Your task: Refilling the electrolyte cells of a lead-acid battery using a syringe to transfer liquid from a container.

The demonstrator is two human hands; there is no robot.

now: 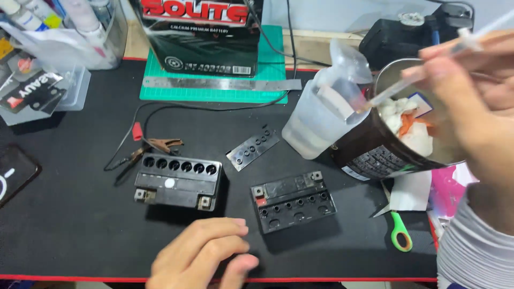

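Hands, two, bare, over a black bench mat point(69, 225) with red edging.

Right hand point(471, 91): raised at upper right, fingers pinched on a thin clear plastic syringe point(412, 80). Its long axis slants from upper right down to lower left, with the tip just beside the mouth of a translucent plastic jug point(316, 118). The jug stands touching a dark cylindrical tin point(375, 155) stuffed with white and orange rags.

Left hand point(201, 257): low at the near edge, loosely curled, holding nothing, resting on the mat.

Small black battery with six open filler holes point(179, 179): lies just beyond the left hand, long axis left to right. This hand is much the nearer of the two.

Second small black battery point(293, 202): beside the first, to its right, slightly skewed.

Black cap strip point(252, 150): loose behind the two batteries.

Crocodile clips on leads point(155, 145): behind the first battery.

Green-handled scissors point(400, 235): right of the second battery.
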